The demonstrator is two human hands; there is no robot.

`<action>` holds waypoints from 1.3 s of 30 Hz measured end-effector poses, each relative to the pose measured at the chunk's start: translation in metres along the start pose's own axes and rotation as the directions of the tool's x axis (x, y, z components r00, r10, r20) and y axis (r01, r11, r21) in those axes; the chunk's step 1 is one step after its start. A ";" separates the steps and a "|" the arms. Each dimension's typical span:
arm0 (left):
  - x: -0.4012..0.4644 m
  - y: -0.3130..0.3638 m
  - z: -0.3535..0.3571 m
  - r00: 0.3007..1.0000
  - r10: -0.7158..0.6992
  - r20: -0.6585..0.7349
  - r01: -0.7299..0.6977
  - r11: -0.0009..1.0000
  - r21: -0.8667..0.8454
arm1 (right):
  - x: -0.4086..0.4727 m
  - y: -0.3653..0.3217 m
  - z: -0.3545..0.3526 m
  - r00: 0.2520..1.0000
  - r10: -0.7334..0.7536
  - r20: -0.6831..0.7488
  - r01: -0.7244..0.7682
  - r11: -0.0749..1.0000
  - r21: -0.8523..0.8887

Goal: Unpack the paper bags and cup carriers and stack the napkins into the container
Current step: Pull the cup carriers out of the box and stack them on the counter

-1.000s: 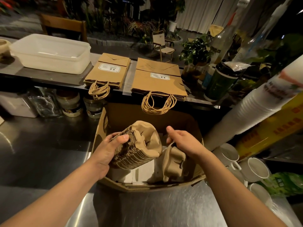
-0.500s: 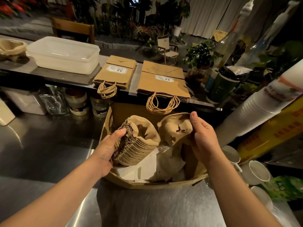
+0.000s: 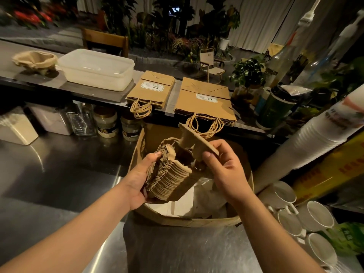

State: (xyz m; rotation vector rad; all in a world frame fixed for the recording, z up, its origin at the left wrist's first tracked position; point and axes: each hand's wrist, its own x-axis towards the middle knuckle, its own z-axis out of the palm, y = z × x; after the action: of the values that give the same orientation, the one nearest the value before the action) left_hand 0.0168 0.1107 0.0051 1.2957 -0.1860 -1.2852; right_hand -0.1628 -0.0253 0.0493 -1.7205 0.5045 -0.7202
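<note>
Steel counter (image 3: 59, 174) with an open cardboard box (image 3: 197, 220) on it, white napkins (image 3: 183, 201) inside. Above the box, the left hand (image 3: 137, 182) grips a stack of cup carriers (image 3: 169, 176), and the right hand (image 3: 226, 172) pinches one carrier (image 3: 197, 142) against the stack's top. Behind, a shelf (image 3: 39, 79) holds a plastic container (image 3: 96, 68) and two piles of paper bags (image 3: 204, 99).

1. Tabletop (image 3: 59, 170): brushed metal, glossy with glare streaks.
2. Stack of cup carriers (image 3: 169, 178): rough, matt moulded pulp (edges ragged).
3. Paper bags (image 3: 204, 99): smooth matt kraft paper, twisted-paper handles.
4. Container (image 3: 96, 69): translucent, frosted plastic.
5. Mugs (image 3: 319, 217): glossy white ceramic.
</note>
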 end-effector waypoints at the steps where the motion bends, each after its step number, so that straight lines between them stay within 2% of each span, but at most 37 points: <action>1: 0.000 0.001 0.000 1.000 0.006 -0.012 -0.006 1.000 -0.002 | -0.001 0.003 -0.002 0.998 -0.035 0.047 0.039 0.995 -0.095; 4: -0.001 0.004 -0.001 0.999 0.030 -0.043 -0.029 1.000 0.012 | -0.001 0.004 -0.005 0.974 -0.088 0.208 0.168 0.898 -0.407; 6: -0.001 0.004 0.000 0.998 0.035 -0.056 -0.034 0.999 0.028 | 0.001 0.000 -0.004 0.967 -0.067 0.247 0.182 0.859 -0.478; 12: -0.001 0.004 0.002 0.997 0.036 -0.066 -0.035 0.999 0.021 | 0.005 -0.003 -0.012 0.946 -0.157 0.285 0.305 0.735 -0.606; 16: 0.000 0.006 0.006 0.998 0.020 -0.053 -0.016 0.997 0.082 | 0.007 -0.004 -0.018 0.921 -0.134 0.365 0.348 0.704 -0.620; 20: -0.004 0.007 0.015 0.999 0.002 -0.033 0.001 0.997 0.077 | 0.006 0.001 -0.020 0.908 -0.124 0.399 0.359 0.721 -0.592; 23: -0.003 0.007 0.020 0.999 0.013 -0.053 -0.008 0.996 0.086 | 0.004 0.003 -0.012 0.935 -0.084 0.345 0.294 0.727 -0.620; 27: 0.003 0.006 0.031 0.994 0.016 -0.107 -0.016 1.000 0.007 | 0.006 0.008 0.008 0.986 0.064 0.154 0.037 0.815 -0.578; 29: 0.004 0.003 0.036 0.992 0.020 -0.125 -0.017 1.000 0.022 | 0.007 0.013 0.015 0.993 0.087 0.080 -0.026 0.821 -0.570; 35: 0.011 -0.005 0.034 0.987 0.079 -0.142 -0.067 0.994 0.087 | 0.016 0.016 0.023 0.988 0.068 0.141 0.032 0.796 -0.605; 39: 0.008 0.001 0.023 0.991 0.086 -0.106 -0.077 0.994 0.081 | 0.027 0.004 0.029 0.978 0.048 0.201 0.076 0.822 -0.565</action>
State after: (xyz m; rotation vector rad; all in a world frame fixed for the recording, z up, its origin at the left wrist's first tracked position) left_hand 0.0033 0.0903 0.0095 1.4057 -0.2107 -1.1442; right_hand -0.1232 -0.0240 0.0459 -2.3363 0.6009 -0.4035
